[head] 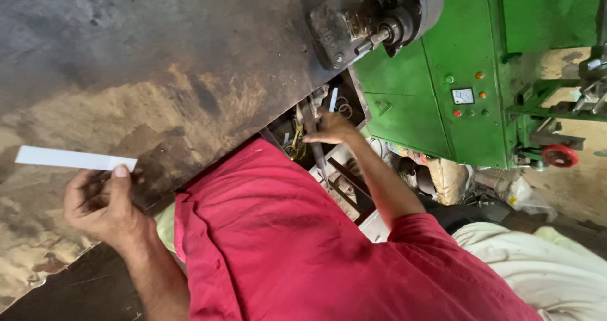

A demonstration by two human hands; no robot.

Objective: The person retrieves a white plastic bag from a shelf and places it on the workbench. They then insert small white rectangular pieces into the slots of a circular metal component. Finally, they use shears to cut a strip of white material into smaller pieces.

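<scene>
One head-worn camera looks steeply down, close over the person's red shirt (303,245). The worn table (145,74) and green machine (468,74) fill the frame's upper part.

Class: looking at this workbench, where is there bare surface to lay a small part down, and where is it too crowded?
Free: the worn metal bench top between the white strip and the motor. Crowded: the open drawer where the right hand digs.

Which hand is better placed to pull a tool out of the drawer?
Right hand: it already reaches into the open drawer among the tools. The left hand is busy pinching a white strip over the workbench.
</scene>
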